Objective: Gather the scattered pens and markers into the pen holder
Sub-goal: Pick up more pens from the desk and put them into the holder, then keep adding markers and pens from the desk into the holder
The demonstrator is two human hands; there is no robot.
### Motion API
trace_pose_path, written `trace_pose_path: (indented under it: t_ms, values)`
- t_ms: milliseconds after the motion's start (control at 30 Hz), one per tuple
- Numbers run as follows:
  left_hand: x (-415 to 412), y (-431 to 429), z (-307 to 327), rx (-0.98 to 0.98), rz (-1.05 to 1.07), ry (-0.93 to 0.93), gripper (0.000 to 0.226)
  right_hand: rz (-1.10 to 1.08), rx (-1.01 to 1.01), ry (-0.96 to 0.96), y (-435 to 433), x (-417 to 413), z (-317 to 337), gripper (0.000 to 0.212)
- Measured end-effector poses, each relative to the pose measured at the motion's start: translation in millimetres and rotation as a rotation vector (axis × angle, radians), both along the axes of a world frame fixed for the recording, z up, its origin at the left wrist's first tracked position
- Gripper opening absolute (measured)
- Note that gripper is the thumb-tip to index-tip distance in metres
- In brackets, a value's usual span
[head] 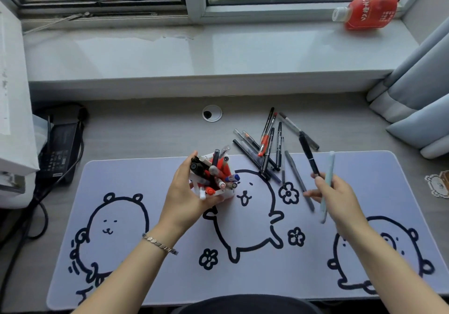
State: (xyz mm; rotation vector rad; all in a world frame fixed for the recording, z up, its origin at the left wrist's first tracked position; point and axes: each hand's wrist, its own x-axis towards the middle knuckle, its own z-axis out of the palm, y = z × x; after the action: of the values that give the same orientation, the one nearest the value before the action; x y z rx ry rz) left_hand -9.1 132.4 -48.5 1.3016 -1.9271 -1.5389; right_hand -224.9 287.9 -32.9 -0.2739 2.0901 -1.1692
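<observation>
My left hand (185, 192) grips the white pen holder (224, 193), which is tilted toward me and stuffed with several pens and markers (213, 170). My right hand (336, 197) is closed around three pens: a black pen (307, 152), a pale mint pen (328, 182) and a grey pen (297, 175), all slightly blurred. A loose pile of several pens (264, 143), black, clear and one red, lies on the desk at the mat's far edge, between the holder and my right hand. A grey marker (291, 125) lies at the pile's right.
A lilac desk mat (145, 265) with bear drawings covers the desk. A cable grommet (212, 113) sits behind it. A power adapter and cables (59, 151) lie at left, a curtain (418, 83) at right, a red bottle (366, 12) on the windowsill.
</observation>
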Motion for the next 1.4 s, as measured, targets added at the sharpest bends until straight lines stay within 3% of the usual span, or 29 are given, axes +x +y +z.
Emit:
trace_pose_path:
  t_ms: [100, 167, 367, 533, 667, 767, 900, 1000, 1167, 1233, 1400]
  values:
    - [1.6, -0.9, -0.7, -0.024, -0.010, -0.050, 0.097, -0.051, -0.268, -0.374, -16.0, 19.1, 19.4, 0.017]
    - [1.2, -1.1, 2.5, -0.022, -0.025, -0.046, 0.096, -0.016, -0.363, -0.438, -30.3, 32.7, 29.2, 0.017]
    - [-0.4, -1.4, 7.9, -0.014, -0.033, -0.044, 0.093, 0.192, -0.400, 0.046, -71.0, 63.8, 35.6, 0.007]
    - [1.0, -0.4, 7.4, -0.044, -0.029, -0.077, 0.098, 0.548, -0.170, 0.379, -94.0, 76.8, 24.0, 0.035]
    - [1.8, -1.3, 7.0, -0.051, -0.034, -0.079, 0.097, 0.730, -0.010, 0.379, -83.9, 60.2, 33.3, 0.011]
    - [1.3, -2.2, 7.7, -0.044, -0.029, -0.091, 0.093, 0.812, 0.121, 0.265, -62.6, 41.5, 50.5, 0.029]
    - [0.8, -2.0, 8.8, -0.032, -0.027, -0.099, 0.093, 0.784, 0.013, 0.293, -42.4, 24.5, 74.9, 0.035]
    - [1.1, -1.8, 7.8, -0.033, -0.026, -0.102, 0.091, 0.669, -0.048, 0.297, -37.4, 17.1, 84.7, 0.027]
    - [-0.3, -0.6, 11.3, -0.053, -0.029, -0.067, 0.082, 0.805, 0.025, 0.568, -61.8, 29.5, 88.6, 0.006]
    - [-1.1, -0.6, 12.2, -0.060, -0.027, -0.056, 0.080, 0.875, -0.009, 0.654, -80.9, 40.5, 82.0, 0.015]
    - [-0.2, -2.2, 10.2, -0.059, -0.037, -0.095, 0.085, 0.809, -0.207, 0.815, -124.4, 64.4, 53.6, 0.040]
